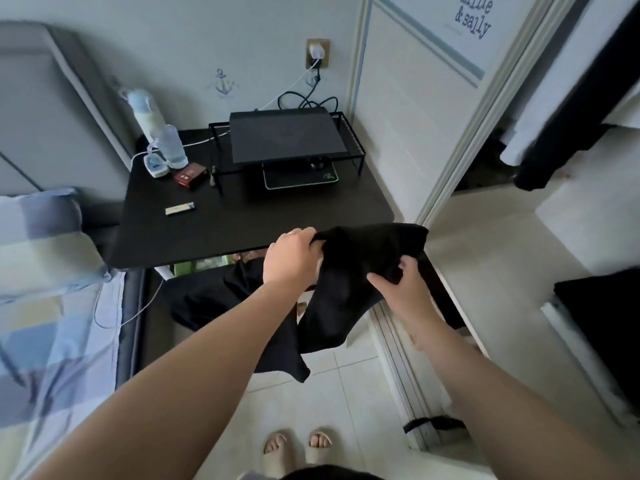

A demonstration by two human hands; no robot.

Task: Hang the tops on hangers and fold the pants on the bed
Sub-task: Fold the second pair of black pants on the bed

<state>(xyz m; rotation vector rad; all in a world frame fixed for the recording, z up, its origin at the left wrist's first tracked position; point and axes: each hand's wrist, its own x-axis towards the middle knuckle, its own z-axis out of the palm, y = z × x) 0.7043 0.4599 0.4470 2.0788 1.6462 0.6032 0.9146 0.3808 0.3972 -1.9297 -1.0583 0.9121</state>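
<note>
I hold a black garment (349, 289) up in front of me, just past the near edge of the black desk (214, 233). My left hand (292, 258) grips its upper edge at the left. My right hand (401, 282) clutches the fabric lower and to the right. The cloth hangs down between my arms toward the tiled floor; I cannot tell whether it is a top or pants. The bed (52, 306) with a blue checked sheet lies to my left. No hanger is visible.
On the desk stand a closed laptop (284, 136) on a wire rack, two bottles (169, 147), a small red box and a lighter. An open wardrobe (571, 133) with hanging dark clothes is at the right, its sliding track on the floor.
</note>
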